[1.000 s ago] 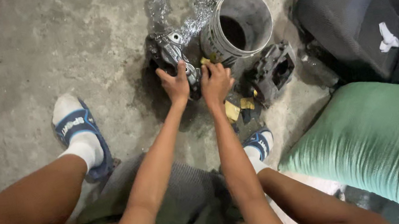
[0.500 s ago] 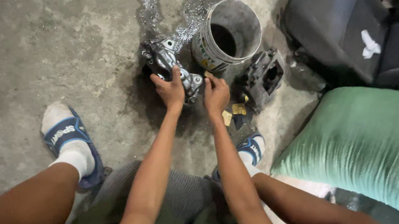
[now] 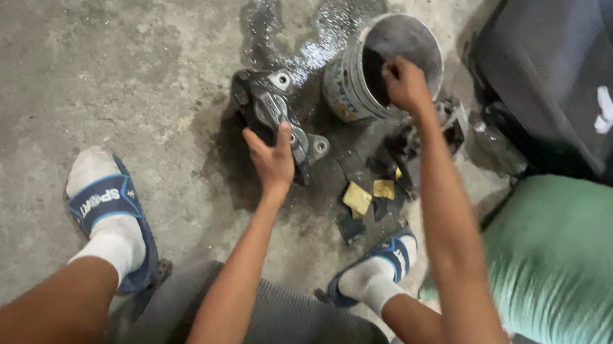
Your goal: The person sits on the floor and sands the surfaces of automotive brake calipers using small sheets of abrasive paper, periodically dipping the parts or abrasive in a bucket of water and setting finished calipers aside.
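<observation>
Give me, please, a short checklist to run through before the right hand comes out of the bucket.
1. Left hand gripping the grey metal brake caliper on the floor: ok.
2. Right hand reaching over the rim of the dirty round metal bucket: ok.
3. What the right hand holds: cannot tell, fingers hidden.
4. Bucket upright: not ok, tilted.
5. Concrete floor dry near the caliper: not ok, wet patch.
6. Yellow pads apart from both hands: ok.

Looks like a backyard garage or small repair shop. Bare stained concrete floor (image 3: pixel 18 87) with a wet spill (image 3: pixel 314 21), greasy metal car parts (image 3: pixel 272 115) lying right on it, a grimy bucket (image 3: pixel 358 84), and pulled-out car seats (image 3: pixel 561 55) at the right edge.
</observation>
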